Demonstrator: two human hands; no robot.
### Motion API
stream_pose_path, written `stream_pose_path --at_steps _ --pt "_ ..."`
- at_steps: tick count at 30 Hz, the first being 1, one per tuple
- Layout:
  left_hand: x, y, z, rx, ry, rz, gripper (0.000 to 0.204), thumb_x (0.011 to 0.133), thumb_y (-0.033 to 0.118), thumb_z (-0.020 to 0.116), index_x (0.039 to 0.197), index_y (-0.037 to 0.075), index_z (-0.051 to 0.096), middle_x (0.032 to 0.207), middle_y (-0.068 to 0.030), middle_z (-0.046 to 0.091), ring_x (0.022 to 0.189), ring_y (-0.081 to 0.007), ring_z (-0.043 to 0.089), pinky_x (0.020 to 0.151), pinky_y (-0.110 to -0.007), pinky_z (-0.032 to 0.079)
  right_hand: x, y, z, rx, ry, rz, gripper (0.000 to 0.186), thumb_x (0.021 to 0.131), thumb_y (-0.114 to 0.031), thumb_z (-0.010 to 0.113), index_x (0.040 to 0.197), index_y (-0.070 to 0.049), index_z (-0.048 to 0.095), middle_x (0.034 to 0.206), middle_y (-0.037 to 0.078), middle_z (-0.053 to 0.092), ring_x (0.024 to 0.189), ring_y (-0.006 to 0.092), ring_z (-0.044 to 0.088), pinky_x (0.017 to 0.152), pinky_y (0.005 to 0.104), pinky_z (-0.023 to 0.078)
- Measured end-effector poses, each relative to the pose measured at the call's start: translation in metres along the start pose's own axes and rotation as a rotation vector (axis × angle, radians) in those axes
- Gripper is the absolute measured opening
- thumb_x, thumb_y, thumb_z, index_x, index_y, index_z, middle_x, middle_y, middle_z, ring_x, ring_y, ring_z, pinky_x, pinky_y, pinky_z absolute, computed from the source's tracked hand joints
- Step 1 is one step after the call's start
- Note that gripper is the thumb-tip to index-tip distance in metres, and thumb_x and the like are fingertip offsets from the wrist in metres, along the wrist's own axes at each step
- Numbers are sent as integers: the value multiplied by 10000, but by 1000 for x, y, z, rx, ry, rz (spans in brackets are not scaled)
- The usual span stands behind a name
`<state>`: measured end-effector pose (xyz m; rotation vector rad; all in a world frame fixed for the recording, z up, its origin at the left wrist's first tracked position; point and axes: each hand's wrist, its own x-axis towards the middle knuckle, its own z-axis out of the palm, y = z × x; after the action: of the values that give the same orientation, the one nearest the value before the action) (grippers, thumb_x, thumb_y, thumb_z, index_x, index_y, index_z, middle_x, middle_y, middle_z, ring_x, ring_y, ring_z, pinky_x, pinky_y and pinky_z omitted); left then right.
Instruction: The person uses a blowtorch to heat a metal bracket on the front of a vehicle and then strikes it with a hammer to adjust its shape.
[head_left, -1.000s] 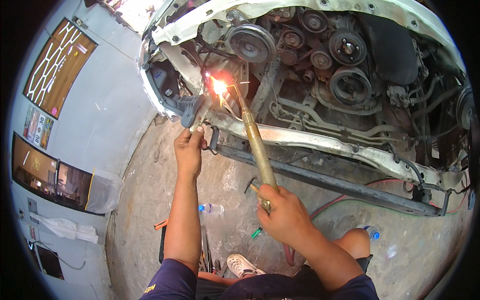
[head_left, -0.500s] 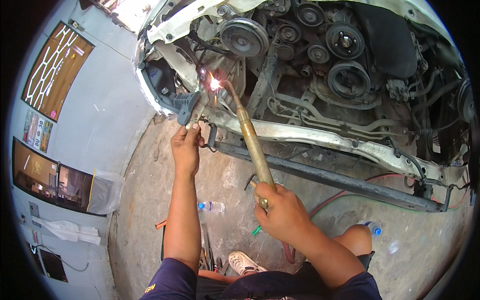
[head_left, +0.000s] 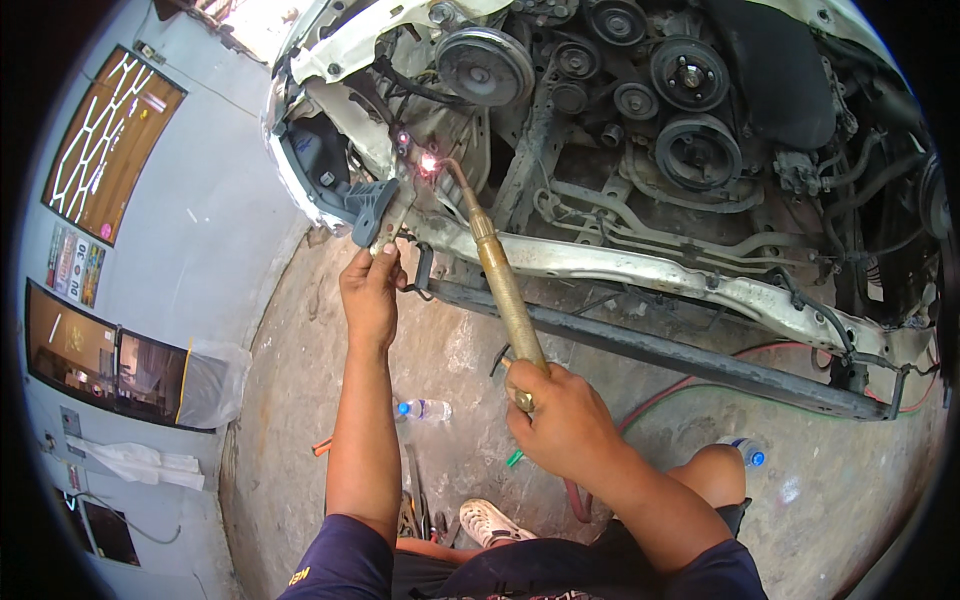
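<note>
My right hand (head_left: 565, 415) is wrapped round the lower end of a long brass gas welding torch (head_left: 503, 285). The torch's bent tip points at a small, bright pinkish glow on the car's front panel, left of the engine. Between thumb and fingers, my left hand (head_left: 370, 300) pinches the lower end of a flat pale metal strip (head_left: 400, 208), which runs up toward the glow. A grey plastic bracket (head_left: 368, 215) sits just left of the strip. The glare hides where the strip meets the panel.
A whitish crossbar (head_left: 600, 265) and a dark lower bar (head_left: 690, 365) span the car's front, below the engine pulleys (head_left: 698, 152). Red and green hoses (head_left: 650, 405) trail on the floor. Bottles (head_left: 425, 410) and hand tools (head_left: 418, 495) lie near my feet.
The glow has become smaller, and the sparks and flame around it have faded. The torch has shifted very slightly left and up; my left hand stays nearly still on the strip.
</note>
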<state>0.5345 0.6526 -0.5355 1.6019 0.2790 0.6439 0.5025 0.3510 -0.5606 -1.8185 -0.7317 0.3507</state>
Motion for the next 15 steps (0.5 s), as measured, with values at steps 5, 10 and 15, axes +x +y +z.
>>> stream_pose_path --at_steps 5,10,15 --pt "1 0 0 7 5 -2 122 1016 122 667 917 53 654 834 -2 599 730 -101 515 643 -286 426 0 -2 0 -12 -11 15 187 878 -104 648 1046 -69 573 922 274 658 807 486 689 728 549 569" --pt "0 -1 -1 6 4 8 130 1016 126 670 912 50 657 832 -7 599 725 -104 515 638 -287 429 0 -2 0 -14 -6 21 184 879 -112 650 1042 -73 572 924 272 658 815 484 689 732 552 568" --pt "1 -4 -2 -15 9 5 128 1015 132 674 916 51 660 831 -9 606 721 -104 519 638 -286 433 0 -4 -1 3 -14 18 182 879 -112 651 1038 -74 572 929 269 659 820 481 688 737 553 567"
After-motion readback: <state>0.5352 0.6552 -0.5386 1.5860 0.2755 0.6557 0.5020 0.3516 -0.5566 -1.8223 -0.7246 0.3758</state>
